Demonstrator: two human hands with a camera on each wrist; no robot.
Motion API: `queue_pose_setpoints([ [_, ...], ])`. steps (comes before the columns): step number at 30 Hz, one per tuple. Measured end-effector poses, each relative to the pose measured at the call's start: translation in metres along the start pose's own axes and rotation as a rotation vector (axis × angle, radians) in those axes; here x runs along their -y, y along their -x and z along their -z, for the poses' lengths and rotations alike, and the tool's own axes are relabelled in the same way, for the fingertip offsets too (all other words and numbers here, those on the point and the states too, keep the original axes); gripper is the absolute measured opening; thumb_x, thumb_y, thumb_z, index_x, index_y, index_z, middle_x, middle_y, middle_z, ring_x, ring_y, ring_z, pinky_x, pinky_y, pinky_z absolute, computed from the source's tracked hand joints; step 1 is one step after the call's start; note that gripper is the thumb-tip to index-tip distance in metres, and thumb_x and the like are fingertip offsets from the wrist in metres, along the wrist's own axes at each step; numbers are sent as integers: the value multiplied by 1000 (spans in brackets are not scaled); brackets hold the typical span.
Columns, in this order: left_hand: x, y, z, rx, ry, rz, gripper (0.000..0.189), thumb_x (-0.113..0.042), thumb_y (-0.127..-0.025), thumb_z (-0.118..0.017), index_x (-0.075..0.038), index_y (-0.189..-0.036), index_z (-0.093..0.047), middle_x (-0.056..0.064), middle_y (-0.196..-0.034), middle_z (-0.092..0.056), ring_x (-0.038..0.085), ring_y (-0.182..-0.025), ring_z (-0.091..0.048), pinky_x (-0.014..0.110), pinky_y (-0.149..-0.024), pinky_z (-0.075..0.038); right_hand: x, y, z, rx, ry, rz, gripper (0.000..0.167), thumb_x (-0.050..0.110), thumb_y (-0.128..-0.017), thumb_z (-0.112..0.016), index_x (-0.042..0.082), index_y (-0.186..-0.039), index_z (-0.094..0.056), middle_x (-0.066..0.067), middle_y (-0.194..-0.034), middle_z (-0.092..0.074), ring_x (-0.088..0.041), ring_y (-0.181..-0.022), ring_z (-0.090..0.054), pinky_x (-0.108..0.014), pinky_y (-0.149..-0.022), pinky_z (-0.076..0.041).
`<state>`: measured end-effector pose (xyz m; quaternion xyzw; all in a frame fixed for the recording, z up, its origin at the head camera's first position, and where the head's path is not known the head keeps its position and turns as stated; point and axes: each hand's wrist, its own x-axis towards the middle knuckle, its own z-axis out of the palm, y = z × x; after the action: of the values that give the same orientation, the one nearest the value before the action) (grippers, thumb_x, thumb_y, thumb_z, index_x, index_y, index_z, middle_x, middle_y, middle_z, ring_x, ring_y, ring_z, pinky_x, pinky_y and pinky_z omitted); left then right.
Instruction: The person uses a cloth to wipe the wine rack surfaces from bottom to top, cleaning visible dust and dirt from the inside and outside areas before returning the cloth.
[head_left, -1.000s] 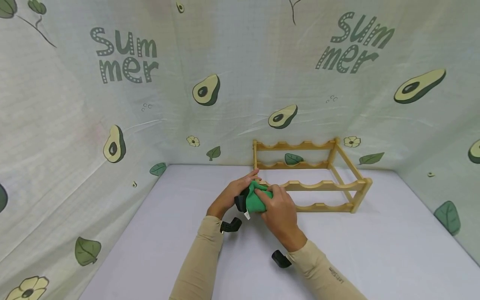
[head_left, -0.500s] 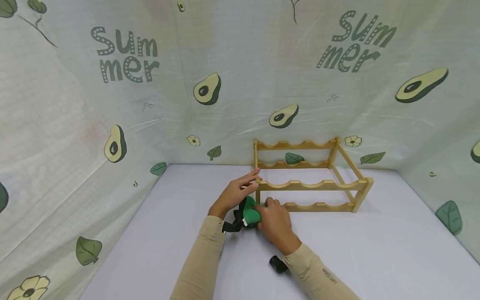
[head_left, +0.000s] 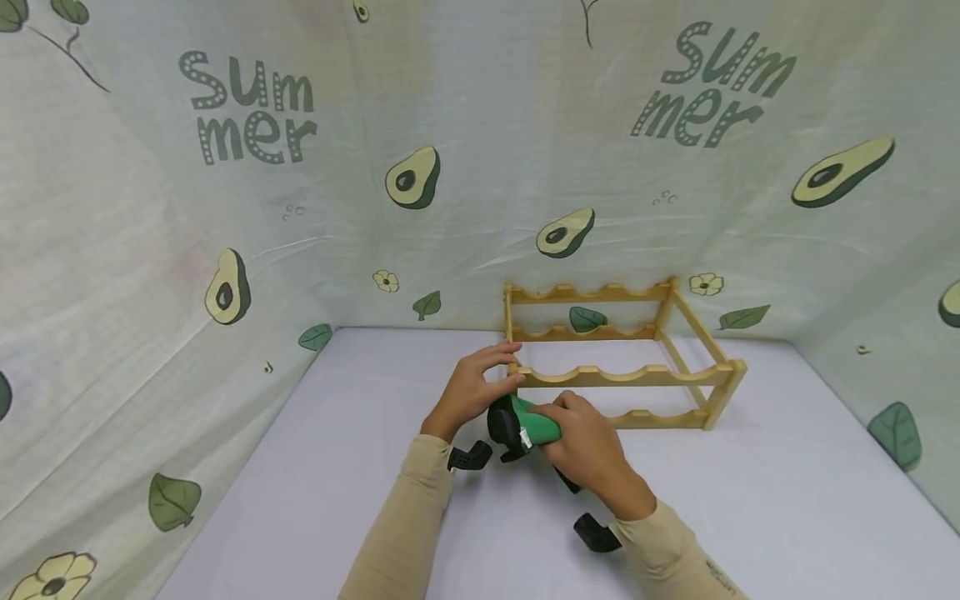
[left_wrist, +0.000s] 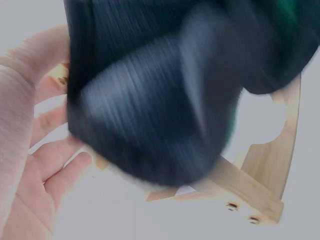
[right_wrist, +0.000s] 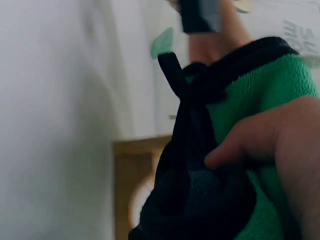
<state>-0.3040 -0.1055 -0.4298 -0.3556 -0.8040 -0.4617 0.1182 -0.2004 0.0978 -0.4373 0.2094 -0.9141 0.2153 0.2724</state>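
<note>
My right hand (head_left: 588,442) grips a green fabric item (head_left: 538,427) with black parts and a small white tag, in front of the rack's left end. In the right wrist view, the thumb (right_wrist: 255,132) presses on the item's dark part, where a black strap (right_wrist: 171,72) sticks out. What kind of item it is, I cannot tell. My left hand (head_left: 468,392) has its fingers extended at the front left corner of a wooden rack (head_left: 622,377), just above the item. A blurred dark mass (left_wrist: 150,115) covers much of the left wrist view beside that hand.
The rack has scalloped rails on two levels and stands toward the back of a white table (head_left: 360,400). Behind it hangs a printed cloth (head_left: 480,208) with avocados. Black wrist devices (head_left: 597,533) stick out below both forearms.
My right hand has brought the green item down from the rack's upper front rail and turned its black side toward the left. My left hand has stayed near the rack's corner.
</note>
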Motion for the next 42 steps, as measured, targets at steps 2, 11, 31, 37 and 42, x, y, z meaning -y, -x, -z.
queue_pose_setpoints([
  [2, -2, 1, -1, -12, -1, 3, 20, -29, -93, -74, -15, -107, -74, -6, -139, -59, 12, -134, -49, 42, -111, -38, -6, -1, 14, -12, -12, 0, 33, 8, -71, -81, 23, -101, -79, 3, -85, -56, -11, -70, -53, -28, -56, -46],
  [11, -5, 7, -10, -98, 31, 30, 13, -19, -92, -74, -14, -104, -74, -7, -137, -61, 15, -137, -47, 43, -111, -38, -39, -21, 70, -108, -75, -10, 38, 6, -68, -85, 18, -103, -79, 2, -90, -62, -14, -71, -55, -34, -57, -45],
  [31, -43, 30, -18, -261, 167, 40, 5, 1, -92, -63, -1, -88, -62, 19, -133, -61, 38, -139, -43, 52, -111, -36, -106, -105, 91, 191, -182, -206, 12, 17, -80, -78, 15, -84, -67, -1, -74, -60, -22, -65, -50, -36, -60, -41],
  [37, -53, 33, -20, -333, 152, 9, 9, 7, -87, -61, -2, -85, -61, 22, -126, -63, 41, -135, -46, 53, -111, -35, -112, -127, 76, 263, -202, -155, 14, 15, -79, -76, 14, -79, -62, -2, -70, -55, -21, -62, -48, -36, -59, -40],
  [42, -56, 34, -23, -387, 101, -59, 8, 8, -84, -58, 1, -82, -58, 25, -120, -63, 46, -130, -49, 53, -110, -36, -111, -144, 72, 306, -223, -166, 17, 16, -77, -77, 14, -79, -61, -1, -72, -57, -22, -66, -51, -36, -61, -43],
])
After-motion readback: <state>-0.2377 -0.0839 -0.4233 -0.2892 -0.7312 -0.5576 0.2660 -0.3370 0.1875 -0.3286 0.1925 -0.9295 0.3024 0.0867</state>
